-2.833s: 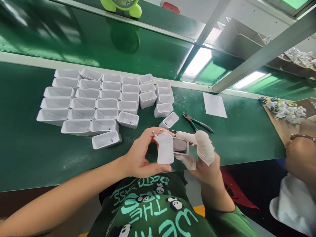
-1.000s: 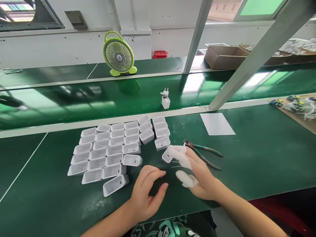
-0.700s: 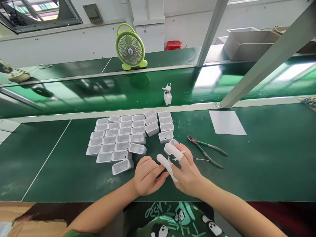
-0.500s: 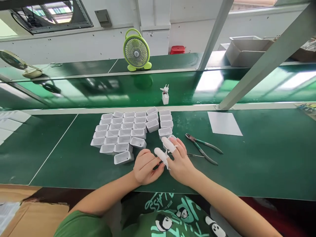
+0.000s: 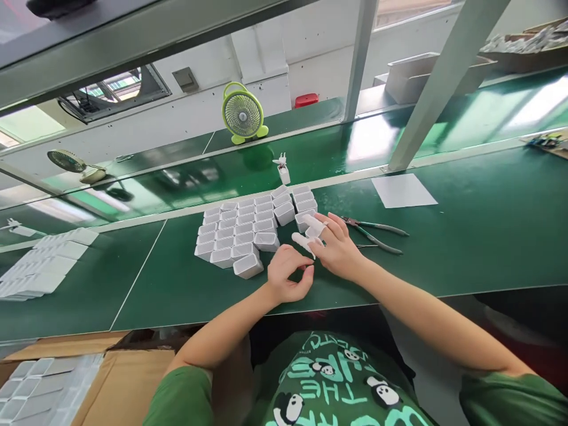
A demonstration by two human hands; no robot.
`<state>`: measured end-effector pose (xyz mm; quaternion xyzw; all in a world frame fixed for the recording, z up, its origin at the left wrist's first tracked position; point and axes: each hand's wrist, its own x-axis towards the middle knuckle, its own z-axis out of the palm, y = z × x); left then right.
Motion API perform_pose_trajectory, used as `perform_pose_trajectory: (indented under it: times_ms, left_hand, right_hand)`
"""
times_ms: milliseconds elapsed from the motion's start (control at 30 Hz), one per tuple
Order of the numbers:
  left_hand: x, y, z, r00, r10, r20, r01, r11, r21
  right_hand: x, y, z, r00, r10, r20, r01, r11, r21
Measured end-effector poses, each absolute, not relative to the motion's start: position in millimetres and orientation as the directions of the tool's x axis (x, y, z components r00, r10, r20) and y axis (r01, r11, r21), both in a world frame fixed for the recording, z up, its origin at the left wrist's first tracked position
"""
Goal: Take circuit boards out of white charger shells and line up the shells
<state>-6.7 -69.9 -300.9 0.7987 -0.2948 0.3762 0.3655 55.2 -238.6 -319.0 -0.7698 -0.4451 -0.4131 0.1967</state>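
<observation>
My left hand (image 5: 290,275) is low over the green table, thumb and forefinger tips pinched together; anything between them is too small to make out. Beside it on the right, my right hand (image 5: 339,248) has its fingers stretched and apart, its thumb hidden. White wraps (image 5: 304,241) cover two of its fingers, and their tips are close to a small white box (image 5: 305,220). Several open white boxes (image 5: 244,229) stand in rows beyond my left hand. Green-handled cutting pliers (image 5: 377,234) lie right of my right hand, and a thin metal tool (image 5: 366,245) shows partly from under it.
A white box with small parts in it (image 5: 283,173) stands behind the rows. White paper (image 5: 404,190) lies at the back right. Stacked white pieces (image 5: 48,263) are at the left. An open carton (image 5: 128,384) sits below the table edge, and a metal post (image 5: 444,89) rises at the right.
The view has tilted and shifted, bringing the carton and stacked white pieces further into sight. My left hand's fingertips have come away from the wrapped fingers of my right hand, leaving a small gap.
</observation>
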Motion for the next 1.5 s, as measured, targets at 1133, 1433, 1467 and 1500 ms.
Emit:
perform_pose_trajectory:
  times_ms: [1133,1433,1467,1500]
  left_hand:
    - [-2.9,-56.2,-295.5,0.514,-0.16,0.843,-0.639,-0.726,0.252]
    - [0.9,-61.6,-295.7,0.629,-0.123,0.768,-0.587,-0.723,0.364]
    - [0.3,-61.5,-297.0,0.641,-0.127,0.757,-0.587,-0.716,0.378]
    - [-0.3,-61.3,-298.6,0.654,-0.132,0.744,-0.589,-0.707,0.392]
  right_hand:
    - [50.6,-227.8,-320.1,0.411,0.543,0.732,0.743,-0.665,0.077]
    - [48.2,-224.9,-324.6,0.467,0.523,0.713,0.762,-0.647,-0.025]
    - [47.9,-225.5,-324.4,0.475,0.533,0.7,0.766,-0.642,-0.032]
    - [47.5,-226.0,-324.2,0.481,0.543,0.689,0.771,-0.635,-0.038]
